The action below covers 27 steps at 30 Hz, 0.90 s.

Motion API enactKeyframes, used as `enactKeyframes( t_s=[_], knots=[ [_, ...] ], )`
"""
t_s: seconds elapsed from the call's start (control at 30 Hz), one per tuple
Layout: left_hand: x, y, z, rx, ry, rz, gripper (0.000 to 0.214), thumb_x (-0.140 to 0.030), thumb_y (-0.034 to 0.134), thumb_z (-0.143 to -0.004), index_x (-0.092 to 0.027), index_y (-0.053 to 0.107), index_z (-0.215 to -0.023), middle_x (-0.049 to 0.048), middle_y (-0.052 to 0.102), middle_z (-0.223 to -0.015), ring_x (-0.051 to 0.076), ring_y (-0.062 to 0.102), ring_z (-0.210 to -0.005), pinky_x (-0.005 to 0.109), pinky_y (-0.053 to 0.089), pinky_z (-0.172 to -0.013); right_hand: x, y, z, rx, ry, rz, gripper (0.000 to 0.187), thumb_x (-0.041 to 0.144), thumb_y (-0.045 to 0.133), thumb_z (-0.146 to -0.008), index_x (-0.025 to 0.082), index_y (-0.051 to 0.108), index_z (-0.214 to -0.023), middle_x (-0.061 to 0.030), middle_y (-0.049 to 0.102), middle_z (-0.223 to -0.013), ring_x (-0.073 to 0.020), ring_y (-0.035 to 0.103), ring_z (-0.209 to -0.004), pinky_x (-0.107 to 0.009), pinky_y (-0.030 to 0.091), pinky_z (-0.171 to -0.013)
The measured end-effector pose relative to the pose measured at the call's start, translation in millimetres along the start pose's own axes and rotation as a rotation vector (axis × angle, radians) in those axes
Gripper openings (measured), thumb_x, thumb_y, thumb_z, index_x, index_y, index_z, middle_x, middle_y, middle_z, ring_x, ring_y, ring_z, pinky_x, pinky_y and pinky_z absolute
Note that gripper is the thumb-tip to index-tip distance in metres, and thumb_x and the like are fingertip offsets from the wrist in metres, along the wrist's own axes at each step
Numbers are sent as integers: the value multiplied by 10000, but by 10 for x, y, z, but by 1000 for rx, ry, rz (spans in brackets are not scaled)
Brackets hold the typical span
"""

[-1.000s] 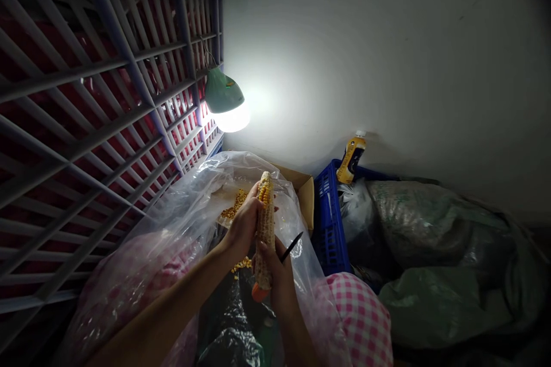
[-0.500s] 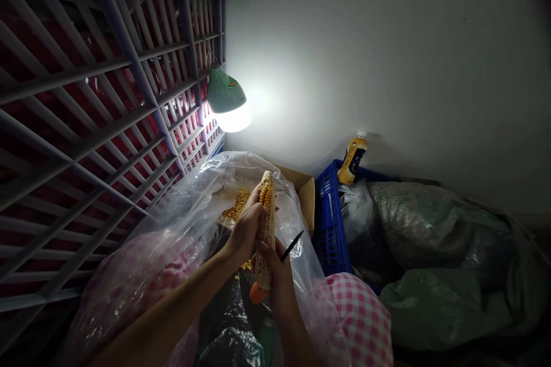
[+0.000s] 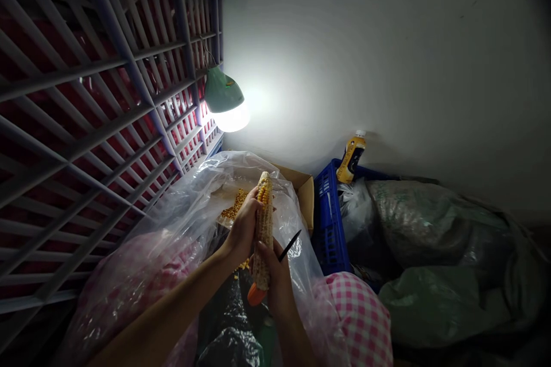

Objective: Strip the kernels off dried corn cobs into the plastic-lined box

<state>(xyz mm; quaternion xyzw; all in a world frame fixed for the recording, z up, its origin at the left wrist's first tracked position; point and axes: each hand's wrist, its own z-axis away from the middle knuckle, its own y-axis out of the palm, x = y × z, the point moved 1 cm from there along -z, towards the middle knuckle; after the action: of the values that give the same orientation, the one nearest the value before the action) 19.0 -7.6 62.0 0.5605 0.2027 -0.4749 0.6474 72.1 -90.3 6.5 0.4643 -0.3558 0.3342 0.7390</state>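
Observation:
A mostly stripped corn cob points away from me, with one strip of yellow kernels left near its far end. My left hand is closed round the far half, its thumb beside those kernels. Lower down, my right hand grips the near half. That hand also has a tool with an orange handle and a dark pointed shaft, which passes beneath the cob; its middle is hidden. Loose kernels lie below in a clear plastic bag spread over a cardboard box.
A lit green bulb lamp hangs from a slatted crate on the left. At right, a yellow bottle leans on a blue basket, beside bulky sacks. Pink checked cloth covers my knees.
The view shifts slightly, and hands, cob and tool sit a little further left in it. Both hands keep their grip on the cob.

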Motion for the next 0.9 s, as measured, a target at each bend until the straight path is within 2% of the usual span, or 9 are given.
enactKeyframes(
  t_s=[0.13,0.3,0.47,0.6,0.77,0.9],
  knots=[
    [-30,-7,-2,-20,-4,-41,465,-188,430,-639,-208,549,-1088,-3,531,-759,153,517,-718,234,413,-614,-11,-6,13,5,14,17,259,374,672,-724,179,640,-893,31,512,-647,-89,466,-560,-207,393,-512],
    [-18,7,5,42,7,2,473,-199,416,-653,-210,543,-1108,1,543,-782,158,509,-734,242,413,-641,14,0,17,-3,-4,20,204,367,646,-746,188,633,-844,36,506,-617,-88,453,-538,-203,369,-488],
    [21,-17,-2,0,87,-125,528,-127,452,-610,-210,549,-1122,-4,564,-834,157,501,-804,233,404,-720,25,10,4,-3,1,2,216,362,668,-725,188,640,-851,20,537,-684,-98,477,-587,-212,406,-530],
    [19,-6,-6,49,48,-54,507,-189,429,-645,-199,544,-1139,4,560,-799,168,501,-767,250,409,-690,12,1,3,-37,6,-20,220,360,667,-720,195,642,-864,20,540,-687,-97,476,-578,-209,403,-520],
    [41,-2,1,-8,60,-120,525,-158,443,-606,-205,551,-1117,-1,570,-821,158,497,-771,239,407,-700,-2,-11,-5,-11,5,-12,228,373,666,-722,195,648,-863,17,534,-683,-105,491,-601,-215,423,-547],
    [38,5,3,10,67,-82,474,-201,449,-633,-200,551,-1095,0,551,-781,162,498,-755,246,417,-681,-7,-18,-9,-1,5,-15,217,368,659,-734,193,643,-860,25,523,-657,-92,470,-563,-201,397,-509]
  ],
)
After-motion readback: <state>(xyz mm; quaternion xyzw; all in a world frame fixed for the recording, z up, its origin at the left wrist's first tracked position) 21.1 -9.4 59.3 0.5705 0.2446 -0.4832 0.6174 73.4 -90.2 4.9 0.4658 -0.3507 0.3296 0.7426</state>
